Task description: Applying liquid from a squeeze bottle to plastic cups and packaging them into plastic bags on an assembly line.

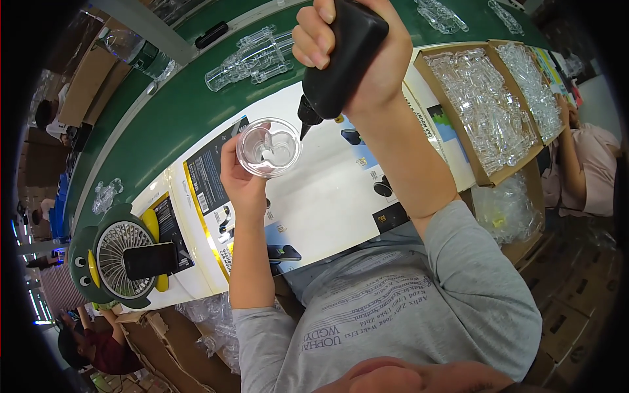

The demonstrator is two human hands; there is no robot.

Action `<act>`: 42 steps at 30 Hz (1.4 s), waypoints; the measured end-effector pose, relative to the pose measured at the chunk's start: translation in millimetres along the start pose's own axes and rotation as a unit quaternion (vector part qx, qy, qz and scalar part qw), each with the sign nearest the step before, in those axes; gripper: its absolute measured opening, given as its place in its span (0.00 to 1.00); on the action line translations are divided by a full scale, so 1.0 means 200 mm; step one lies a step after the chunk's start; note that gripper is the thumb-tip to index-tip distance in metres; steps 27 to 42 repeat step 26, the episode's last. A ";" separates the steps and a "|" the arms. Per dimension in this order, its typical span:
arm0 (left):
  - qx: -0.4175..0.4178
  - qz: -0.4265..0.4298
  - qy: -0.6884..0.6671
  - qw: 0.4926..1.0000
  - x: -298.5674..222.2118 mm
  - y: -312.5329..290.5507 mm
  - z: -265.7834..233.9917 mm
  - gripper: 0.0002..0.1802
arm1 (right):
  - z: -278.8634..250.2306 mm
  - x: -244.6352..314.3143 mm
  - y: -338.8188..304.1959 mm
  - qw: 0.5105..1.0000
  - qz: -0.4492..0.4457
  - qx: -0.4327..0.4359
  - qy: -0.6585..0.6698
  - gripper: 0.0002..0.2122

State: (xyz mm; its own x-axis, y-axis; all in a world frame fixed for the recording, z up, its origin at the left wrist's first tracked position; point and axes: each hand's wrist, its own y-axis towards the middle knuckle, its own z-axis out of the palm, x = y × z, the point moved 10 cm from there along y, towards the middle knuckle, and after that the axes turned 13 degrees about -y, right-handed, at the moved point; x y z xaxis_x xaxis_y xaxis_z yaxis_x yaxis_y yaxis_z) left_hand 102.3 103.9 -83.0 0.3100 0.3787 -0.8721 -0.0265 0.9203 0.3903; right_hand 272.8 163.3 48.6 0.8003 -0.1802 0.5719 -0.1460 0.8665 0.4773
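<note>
My left hand (242, 188) is closed round a clear plastic cup-shaped piece (249, 160) with a wide round rim, its mouth facing up and rounded inner walls showing inside. My right hand (386, 69) grips a black squeeze bottle (344, 56), tipped nozzle-down. Its thin black nozzle (305, 124) points at the right side of the cup's rim; whether the two touch I cannot tell. Below both hands lies a white sheet of printed packaging card (327, 203). Beyond them on the green table (190, 108) rest clear plastic pieces (252, 62) lying together.
On the right stand cardboard boxes (457, 124) filled with clear plastic parts; a person in a pale top (590, 164) reaches toward them. A green animal-shaped fan (124, 259) with a dark phone-like object stands at left. A water bottle (134, 51) lies far left.
</note>
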 end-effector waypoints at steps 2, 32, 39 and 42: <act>-0.001 -0.002 -0.022 1.000 0.01 0.00 0.00 0.28 | 0.00 0.00 0.00 1.000 0.004 0.002 0.010 0.16; 0.007 -0.071 -0.036 0.997 0.07 -0.03 -0.05 0.26 | -0.03 -0.13 0.02 0.990 0.091 0.020 0.105 0.15; 0.007 -0.071 -0.036 0.997 0.07 -0.03 -0.05 0.26 | -0.03 -0.13 0.02 0.990 0.091 0.020 0.105 0.15; 0.007 -0.071 -0.036 0.997 0.07 -0.03 -0.05 0.26 | -0.03 -0.13 0.02 0.990 0.091 0.020 0.105 0.15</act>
